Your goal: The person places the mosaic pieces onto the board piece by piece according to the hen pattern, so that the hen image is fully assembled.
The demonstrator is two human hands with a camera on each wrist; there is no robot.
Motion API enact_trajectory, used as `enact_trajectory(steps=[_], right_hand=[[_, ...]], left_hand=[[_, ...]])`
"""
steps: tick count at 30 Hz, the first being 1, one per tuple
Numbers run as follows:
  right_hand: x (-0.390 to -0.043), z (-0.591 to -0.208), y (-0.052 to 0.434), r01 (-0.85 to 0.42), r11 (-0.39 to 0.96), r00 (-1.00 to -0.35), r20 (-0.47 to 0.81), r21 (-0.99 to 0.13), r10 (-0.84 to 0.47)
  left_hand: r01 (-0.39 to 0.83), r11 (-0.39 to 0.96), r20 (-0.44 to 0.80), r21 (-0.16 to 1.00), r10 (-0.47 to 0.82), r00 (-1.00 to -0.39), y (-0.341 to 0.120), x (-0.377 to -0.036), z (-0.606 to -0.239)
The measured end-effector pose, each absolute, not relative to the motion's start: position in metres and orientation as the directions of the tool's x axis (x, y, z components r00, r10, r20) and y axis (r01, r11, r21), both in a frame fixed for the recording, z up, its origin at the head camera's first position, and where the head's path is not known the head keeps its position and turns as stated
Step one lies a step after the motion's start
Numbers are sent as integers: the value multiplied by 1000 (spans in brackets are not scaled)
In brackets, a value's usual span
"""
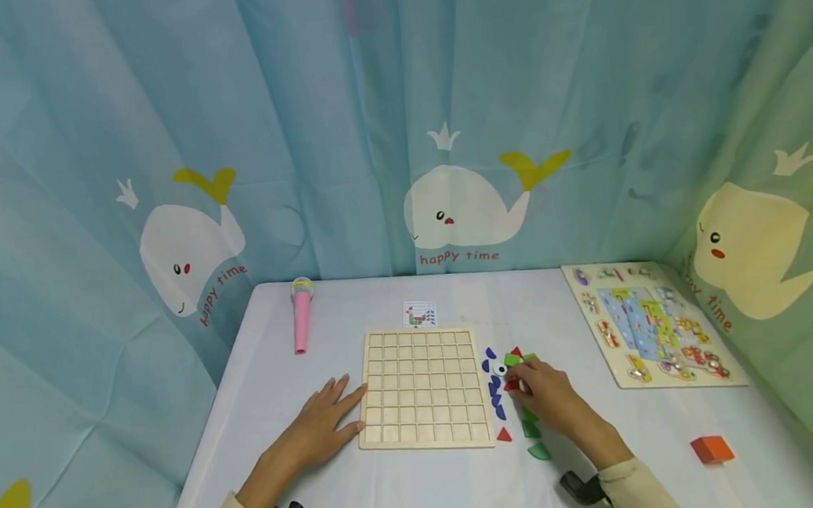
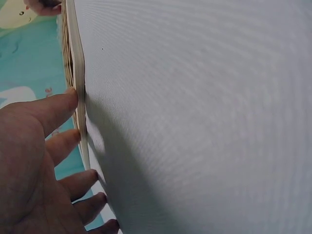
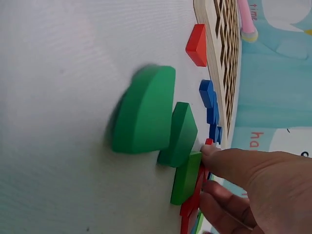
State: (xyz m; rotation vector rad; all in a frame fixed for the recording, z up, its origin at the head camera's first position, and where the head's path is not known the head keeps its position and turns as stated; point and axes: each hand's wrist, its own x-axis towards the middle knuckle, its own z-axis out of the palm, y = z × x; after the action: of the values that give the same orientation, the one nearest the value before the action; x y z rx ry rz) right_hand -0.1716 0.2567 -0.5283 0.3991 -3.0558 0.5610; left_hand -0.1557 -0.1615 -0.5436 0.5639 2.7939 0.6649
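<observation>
A wooden grid board lies flat on the white table. My left hand is spread at its left side, with the thumb and a finger touching the edge; the left wrist view also shows these fingers against the rim. Right of the board, my right hand pinches a small red block among the loose pieces. Its fingers partly hide that block. Around it lie blue pieces, a red triangle, a round eye piece and green pieces, one a quarter circle.
Behind the board is a small pattern card. A pink toy microphone lies at the back left. On the right are a picture puzzle board and an orange block. A whale-print curtain surrounds the table.
</observation>
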Motion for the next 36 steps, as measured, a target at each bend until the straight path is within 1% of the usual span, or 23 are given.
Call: enact_trajectory(steps=[5,10,15,18,22,27,31,36], right_hand=[[-171,-529,258,-214,909,-976,44,-357,-213],[-172,-528,258,-200,906,-978,22,-373,-207],[-179,-521,253,-217,898,-976,54,-382,-213],[-187,-517,244,-228,884,-974,78,-409,-215],[-201,-515,225,-245,854,-968,75,-460,-238],[-222,-517,192,-263,814,-957,34,-517,-287],[-238,-519,162,-309,772,-939,47,-556,-342],[-253,-518,127,-372,732,-912,80,-571,-402]], left_hand=[[311,827,-120,468,408,-905,-162,-155,-544],[311,820,-118,480,412,-904,-161,-154,-544],[309,823,-119,477,409,-905,-162,-154,-544],[310,820,-116,481,410,-905,-163,-154,-544],[313,815,-117,488,417,-901,-163,-155,-544],[318,815,-130,485,426,-895,-163,-155,-543],[318,813,-128,487,427,-895,-164,-154,-541],[324,811,-119,488,429,-895,-163,-154,-539]])
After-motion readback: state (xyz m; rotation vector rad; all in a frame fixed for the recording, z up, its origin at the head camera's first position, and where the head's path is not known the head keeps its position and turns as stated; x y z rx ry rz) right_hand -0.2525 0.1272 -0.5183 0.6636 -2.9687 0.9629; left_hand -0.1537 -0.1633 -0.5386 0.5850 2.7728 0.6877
